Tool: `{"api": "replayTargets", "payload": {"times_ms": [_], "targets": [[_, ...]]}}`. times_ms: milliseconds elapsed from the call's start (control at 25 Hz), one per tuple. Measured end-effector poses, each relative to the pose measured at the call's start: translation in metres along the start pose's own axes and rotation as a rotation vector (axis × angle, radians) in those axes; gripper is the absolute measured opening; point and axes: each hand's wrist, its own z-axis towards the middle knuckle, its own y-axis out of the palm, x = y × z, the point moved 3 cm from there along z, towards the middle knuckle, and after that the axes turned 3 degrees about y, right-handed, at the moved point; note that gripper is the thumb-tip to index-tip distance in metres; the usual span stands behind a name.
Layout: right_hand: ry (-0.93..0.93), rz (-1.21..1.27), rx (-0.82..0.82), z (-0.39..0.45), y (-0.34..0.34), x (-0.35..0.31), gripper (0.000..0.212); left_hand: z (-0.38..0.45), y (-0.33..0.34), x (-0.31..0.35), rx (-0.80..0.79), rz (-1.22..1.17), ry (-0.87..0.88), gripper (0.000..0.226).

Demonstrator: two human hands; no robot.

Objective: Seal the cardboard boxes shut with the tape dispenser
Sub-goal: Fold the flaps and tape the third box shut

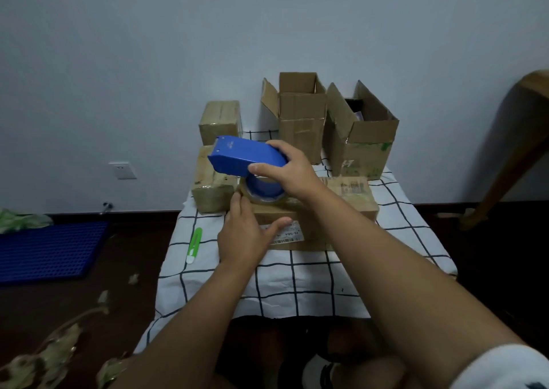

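On the checked tabletop (pixel 297 284), right in front of you, lies the flat cardboard box (pixel 315 222) you are sealing, its flaps already down. Your right hand (pixel 292 170) is clamped around the blue tape dispenser (pixel 246 158), which sits tilted over the box's left end with the tape roll (pixel 261 192) touching the top. Your left hand (pixel 248 235) is spread, fingers pressing at the box's near-left corner just beside the roll, gripping nothing. To do this pass well, pin the tape's free end firmly with that left hand, keep the dispenser low and centred on the seam, and draw it across in one steady pull so the strip lies flat without wrinkles. Two open boxes (pixel 335 121) wait at the back, well apart from your hands; taped bundles (pixel 212 180) sit at the left.
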Motion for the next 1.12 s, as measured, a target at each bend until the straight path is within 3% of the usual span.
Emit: {"api": "replayTargets", "payload": {"times_ms": [80, 400, 800, 920, 1000, 1120], "targets": [[0.016, -0.001, 0.010, -0.004, -0.013, 0.002, 0.043, 0.000, 0.000, 0.003, -0.001, 0.001, 0.005, 0.113], [0.145, -0.153, 0.263, -0.067, -0.174, 0.020, 0.042, 0.002, 0.004, 0.003, 0.035, -0.017, 0.034, 0.112], [0.044, -0.033, 0.056, -0.007, -0.037, 0.007, 0.040, -0.001, -0.007, -0.012, -0.001, -0.209, 0.086, 0.103], [0.037, 0.059, 0.003, 0.008, 0.010, 0.000, 0.038, 0.001, -0.005, -0.026, -0.055, -0.264, 0.031, 0.106], [0.039, 0.083, -0.001, 0.012, 0.021, -0.001, 0.037, 0.003, -0.006, -0.034, -0.060, -0.344, 0.029, 0.102], [0.046, 0.032, 0.012, 0.006, 0.000, -0.002, 0.040, 0.005, -0.013, -0.029, -0.082, -0.373, 0.157, 0.085]]}}
